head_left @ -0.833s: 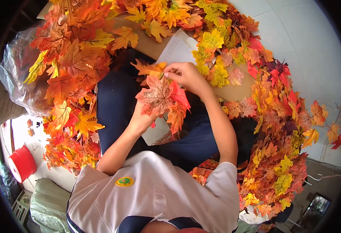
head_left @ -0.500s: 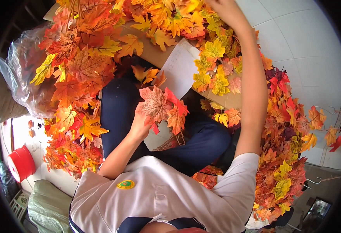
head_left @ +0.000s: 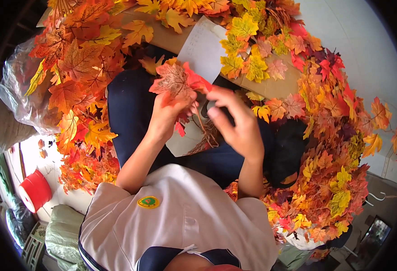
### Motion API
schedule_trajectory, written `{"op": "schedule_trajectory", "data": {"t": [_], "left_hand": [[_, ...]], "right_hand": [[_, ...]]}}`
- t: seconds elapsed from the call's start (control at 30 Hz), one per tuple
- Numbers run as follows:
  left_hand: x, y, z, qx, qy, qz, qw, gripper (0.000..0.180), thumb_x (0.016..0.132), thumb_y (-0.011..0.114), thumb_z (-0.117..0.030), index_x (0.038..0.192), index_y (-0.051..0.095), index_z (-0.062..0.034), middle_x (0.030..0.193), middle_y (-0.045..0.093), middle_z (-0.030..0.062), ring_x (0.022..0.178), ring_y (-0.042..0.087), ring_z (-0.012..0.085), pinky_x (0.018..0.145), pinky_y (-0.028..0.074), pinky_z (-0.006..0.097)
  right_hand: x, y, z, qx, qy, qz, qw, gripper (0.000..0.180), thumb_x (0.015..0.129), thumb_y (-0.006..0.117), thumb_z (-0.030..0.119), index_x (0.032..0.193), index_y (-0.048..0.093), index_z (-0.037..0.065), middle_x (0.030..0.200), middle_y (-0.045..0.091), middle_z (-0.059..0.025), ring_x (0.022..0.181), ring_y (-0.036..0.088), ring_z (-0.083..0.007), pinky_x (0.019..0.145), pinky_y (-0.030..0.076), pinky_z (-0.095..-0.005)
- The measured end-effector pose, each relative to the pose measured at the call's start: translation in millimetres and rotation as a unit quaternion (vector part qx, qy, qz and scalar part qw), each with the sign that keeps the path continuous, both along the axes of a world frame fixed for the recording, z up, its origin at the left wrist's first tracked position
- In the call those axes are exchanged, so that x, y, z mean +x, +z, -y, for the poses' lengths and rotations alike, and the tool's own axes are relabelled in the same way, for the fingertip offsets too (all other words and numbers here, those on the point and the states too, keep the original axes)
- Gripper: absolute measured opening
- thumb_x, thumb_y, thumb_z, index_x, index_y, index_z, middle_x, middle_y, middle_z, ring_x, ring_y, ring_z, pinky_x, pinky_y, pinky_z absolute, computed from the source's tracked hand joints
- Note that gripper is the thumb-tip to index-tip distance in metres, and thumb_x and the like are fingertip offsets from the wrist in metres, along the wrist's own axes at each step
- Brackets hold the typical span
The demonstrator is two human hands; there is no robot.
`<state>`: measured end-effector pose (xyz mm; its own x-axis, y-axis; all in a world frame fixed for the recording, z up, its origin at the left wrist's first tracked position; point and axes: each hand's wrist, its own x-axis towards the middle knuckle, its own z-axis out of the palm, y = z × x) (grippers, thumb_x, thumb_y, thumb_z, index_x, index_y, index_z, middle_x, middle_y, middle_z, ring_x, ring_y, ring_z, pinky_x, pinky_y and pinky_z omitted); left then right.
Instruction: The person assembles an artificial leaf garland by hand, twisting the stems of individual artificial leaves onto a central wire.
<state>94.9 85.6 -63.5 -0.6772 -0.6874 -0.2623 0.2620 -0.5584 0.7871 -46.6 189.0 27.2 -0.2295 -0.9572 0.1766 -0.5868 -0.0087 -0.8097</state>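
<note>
My left hand [head_left: 169, 115] is closed round the stems of a small bunch of artificial maple leaves [head_left: 173, 81], pinkish-orange and red, above my lap. A thin brown stem runs down from it. My right hand [head_left: 237, 124] is just to the right of the bunch. Its thumb and forefinger are apart, with the forefinger close by the red leaf; whether it touches is blurred. I see nothing in this hand. Below the two hands, brown wire-like stems [head_left: 205, 140] hang in a bundle between my crossed legs.
Heaps of orange and yellow leaves [head_left: 81, 67] rise at left, with more leaves [head_left: 325, 149] at right. Ahead lies cardboard [head_left: 162, 36] with a white paper sheet [head_left: 203, 47]. A clear plastic bag [head_left: 22, 99] and a red spool [head_left: 35, 190] are at left.
My right hand has come back from the far leaf pile to beside the bunch in my left hand. The left hand keeps its hold, and the view has shifted slightly.
</note>
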Motion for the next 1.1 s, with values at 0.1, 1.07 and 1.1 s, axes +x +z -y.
{"op": "schedule_trajectory", "data": {"t": [0.1, 1.07, 1.1], "left_hand": [[1.9, -5.0, -3.0, 0.041, -0.008, -0.047, 0.998, 0.021, 0.093, 0.058, -0.018, 0.103, 0.061, -0.0003, 0.087, 0.066, 0.0093, 0.073, 0.064, 0.0139, 0.062, 0.049, 0.023], [15.8, -16.9, -2.6, 0.081, 0.078, -0.109, 0.988, 0.006, 0.092, 0.060, -0.011, 0.093, 0.061, -0.0047, 0.084, 0.063, 0.0042, 0.069, 0.058, 0.0127, 0.069, 0.050, 0.027], [19.0, -17.7, -0.9, 0.079, 0.104, -0.079, 0.988, 0.005, 0.092, 0.060, -0.010, 0.091, 0.061, -0.0047, 0.080, 0.063, 0.0034, 0.068, 0.057, 0.0122, 0.068, 0.048, 0.026]], "right_hand": [[-12.9, -12.0, -4.3, -0.081, -0.113, -0.195, 0.971, 0.021, 0.089, 0.060, 0.006, 0.109, 0.060, -0.001, 0.106, 0.064, -0.0164, 0.094, 0.062, -0.0332, 0.083, 0.050, -0.0396], [-53.8, -39.0, 15.1, 0.182, 0.080, 0.321, 0.926, 0.024, 0.098, 0.052, 0.016, 0.103, 0.061, -0.006, 0.095, 0.069, -0.0135, 0.083, 0.068, -0.0188, 0.073, 0.056, -0.0295], [-84.3, -41.2, 22.5, 0.150, -0.017, 0.279, 0.948, 0.019, 0.095, 0.054, 0.012, 0.103, 0.062, -0.004, 0.093, 0.069, -0.0125, 0.080, 0.068, -0.0181, 0.071, 0.055, -0.0295]]}}
